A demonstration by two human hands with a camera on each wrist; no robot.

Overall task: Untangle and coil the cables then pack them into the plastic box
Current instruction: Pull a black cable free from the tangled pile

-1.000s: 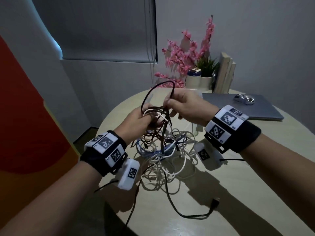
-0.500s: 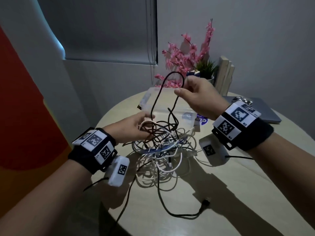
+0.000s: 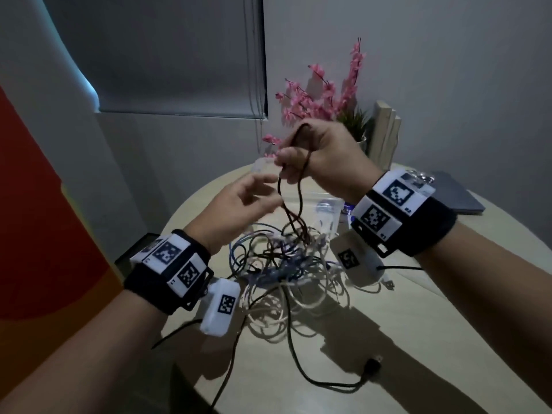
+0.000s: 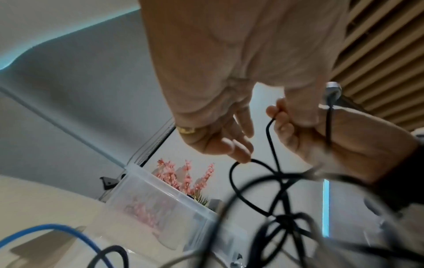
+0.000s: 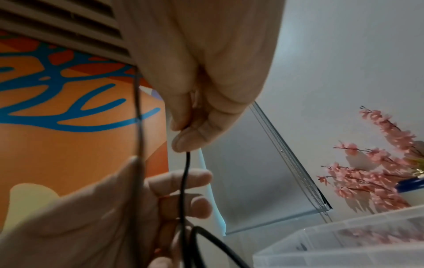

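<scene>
A tangle of white, blue and black cables (image 3: pixel 283 264) lies on the round table (image 3: pixel 448 339). My right hand (image 3: pixel 285 161) is raised above it and pinches a loop of the black cable (image 3: pixel 301 186), whose strands hang down into the tangle. The right wrist view shows this pinch (image 5: pixel 183 143). My left hand (image 3: pixel 268 192) is just below and left, fingers extended, fingertips (image 4: pixel 241 154) touching a black loop (image 4: pixel 234 174) without gripping it. The clear plastic box (image 3: pixel 328 210) stands behind the tangle, partly hidden by my hands.
A black cable end with a plug (image 3: pixel 373 364) trails toward the front of the table. At the back stand a pot of pink flowers (image 3: pixel 322 97), pale upright boards (image 3: pixel 385 130), and a laptop (image 3: pixel 457 195) with a mouse (image 3: pixel 421 176). An orange panel (image 3: pixel 44 219) is left.
My right hand has lifted the black cable loop higher and nearer. My left hand has let go of the tangle and risen toward the hanging strands.
</scene>
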